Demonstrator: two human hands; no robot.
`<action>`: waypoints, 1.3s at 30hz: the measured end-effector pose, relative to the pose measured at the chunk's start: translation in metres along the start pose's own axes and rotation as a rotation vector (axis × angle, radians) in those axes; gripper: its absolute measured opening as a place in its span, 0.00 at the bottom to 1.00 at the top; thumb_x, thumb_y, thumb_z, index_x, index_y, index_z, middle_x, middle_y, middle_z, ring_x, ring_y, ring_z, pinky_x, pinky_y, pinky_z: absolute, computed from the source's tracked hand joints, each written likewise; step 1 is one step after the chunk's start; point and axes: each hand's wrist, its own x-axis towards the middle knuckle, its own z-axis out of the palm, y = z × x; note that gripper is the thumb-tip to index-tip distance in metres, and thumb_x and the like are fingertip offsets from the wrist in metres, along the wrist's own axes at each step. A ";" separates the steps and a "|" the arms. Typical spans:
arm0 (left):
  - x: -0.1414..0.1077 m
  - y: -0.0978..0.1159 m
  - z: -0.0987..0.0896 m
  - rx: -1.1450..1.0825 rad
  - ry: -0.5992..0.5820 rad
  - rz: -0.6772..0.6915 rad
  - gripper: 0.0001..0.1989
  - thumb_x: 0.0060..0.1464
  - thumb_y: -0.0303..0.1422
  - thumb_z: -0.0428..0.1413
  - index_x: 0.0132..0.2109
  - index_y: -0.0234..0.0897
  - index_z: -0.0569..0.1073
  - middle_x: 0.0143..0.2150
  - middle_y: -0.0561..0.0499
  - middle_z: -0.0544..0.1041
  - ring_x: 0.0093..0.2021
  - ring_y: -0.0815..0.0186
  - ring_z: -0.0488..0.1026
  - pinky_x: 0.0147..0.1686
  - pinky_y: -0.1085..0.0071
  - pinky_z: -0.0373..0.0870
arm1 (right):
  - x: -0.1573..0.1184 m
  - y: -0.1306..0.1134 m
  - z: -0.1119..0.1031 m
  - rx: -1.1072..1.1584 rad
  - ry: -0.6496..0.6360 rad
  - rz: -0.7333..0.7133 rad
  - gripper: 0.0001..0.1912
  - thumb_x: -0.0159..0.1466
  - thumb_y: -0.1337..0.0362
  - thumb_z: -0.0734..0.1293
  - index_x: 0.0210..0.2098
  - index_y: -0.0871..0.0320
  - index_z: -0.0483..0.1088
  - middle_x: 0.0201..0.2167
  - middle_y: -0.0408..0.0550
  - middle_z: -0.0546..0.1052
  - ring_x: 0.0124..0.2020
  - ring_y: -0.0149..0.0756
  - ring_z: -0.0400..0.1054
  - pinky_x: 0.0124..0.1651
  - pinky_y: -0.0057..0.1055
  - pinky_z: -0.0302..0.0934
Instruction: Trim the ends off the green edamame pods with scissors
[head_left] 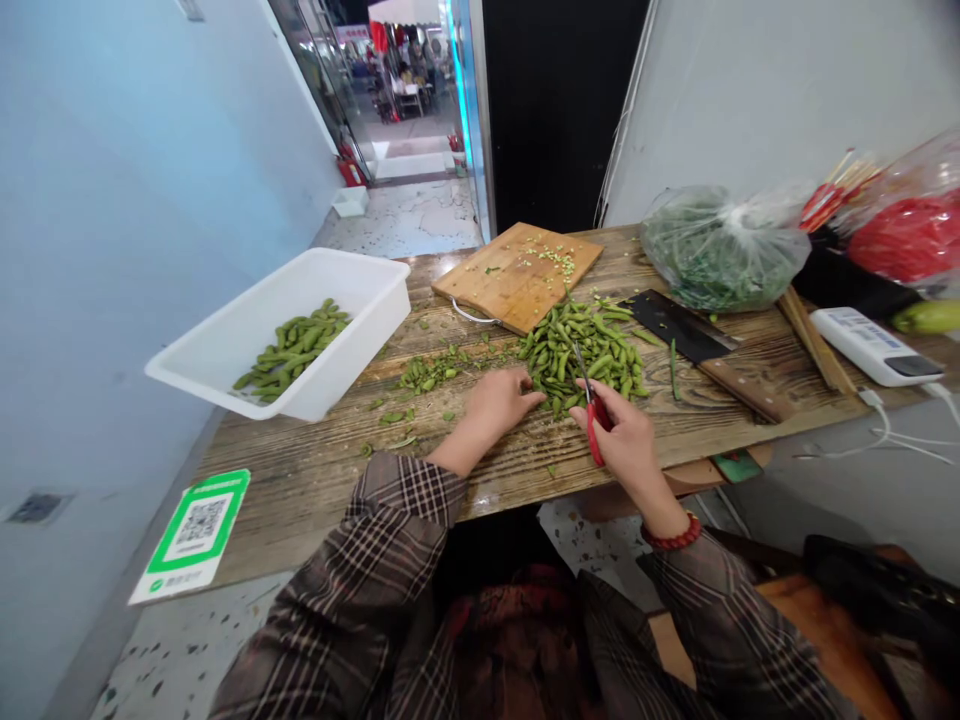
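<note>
My right hand (622,430) is closed around the red handles of a pair of scissors (596,425). The metal blades point up and away, over the near side of a heap of green soybean pods (592,345). At the left edge of that heap rests my left hand (499,405), thumb apart from the bent fingers and nothing seen in it. Cut scraps and small pods (431,370) are scattered on the wood to its left. More pods (304,345) lie in a deep white plastic tub (360,320) at the left.
Behind the heap is a wooden cutting board (499,265) with chopped bits. To the right lie a cleaver (682,330), a bag of greens (724,250) and a white power strip (870,345) with cables. A QR code card (199,530) sits at the table's left corner.
</note>
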 end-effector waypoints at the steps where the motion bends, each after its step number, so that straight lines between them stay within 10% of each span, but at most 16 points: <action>1: 0.000 0.001 0.002 -0.026 -0.007 0.016 0.10 0.48 0.38 0.59 0.36 0.37 0.78 0.33 0.47 0.79 0.34 0.61 0.72 0.34 0.69 0.64 | 0.000 0.000 0.000 0.003 -0.002 -0.008 0.24 0.59 0.55 0.68 0.52 0.58 0.71 0.42 0.51 0.79 0.38 0.39 0.73 0.46 0.36 0.66; 7: 0.004 -0.016 -0.004 -0.307 0.041 0.054 0.05 0.46 0.31 0.56 0.29 0.33 0.74 0.27 0.52 0.75 0.30 0.68 0.70 0.34 0.73 0.64 | 0.000 -0.001 -0.001 0.028 0.022 0.019 0.24 0.58 0.54 0.69 0.51 0.58 0.72 0.41 0.50 0.79 0.37 0.38 0.72 0.45 0.35 0.65; 14: 0.008 -0.056 -0.051 -0.057 0.421 -0.137 0.09 0.49 0.33 0.55 0.36 0.34 0.76 0.32 0.49 0.78 0.33 0.64 0.71 0.38 0.69 0.66 | 0.000 -0.003 -0.003 0.238 0.117 0.178 0.24 0.57 0.54 0.69 0.50 0.59 0.72 0.31 0.45 0.74 0.29 0.31 0.66 0.36 0.30 0.64; 21: 0.003 -0.004 -0.009 0.016 0.018 0.284 0.12 0.56 0.33 0.52 0.44 0.39 0.78 0.44 0.47 0.79 0.44 0.61 0.74 0.46 0.69 0.68 | 0.000 -0.002 -0.004 0.265 0.131 0.208 0.25 0.57 0.52 0.68 0.50 0.59 0.72 0.29 0.44 0.72 0.28 0.30 0.63 0.34 0.29 0.63; 26: 0.003 0.022 0.004 0.290 -0.087 0.331 0.15 0.58 0.35 0.50 0.49 0.41 0.76 0.44 0.45 0.77 0.44 0.59 0.74 0.40 0.68 0.68 | 0.001 -0.001 -0.003 0.248 0.126 0.199 0.25 0.56 0.53 0.69 0.50 0.59 0.72 0.31 0.45 0.73 0.29 0.31 0.64 0.36 0.30 0.62; 39: -0.009 -0.006 -0.028 0.365 -0.120 0.232 0.09 0.54 0.30 0.50 0.37 0.37 0.76 0.39 0.42 0.78 0.40 0.57 0.74 0.39 0.66 0.68 | 0.000 -0.004 -0.003 0.225 0.099 0.188 0.26 0.56 0.52 0.69 0.50 0.60 0.72 0.29 0.44 0.71 0.27 0.30 0.61 0.34 0.30 0.60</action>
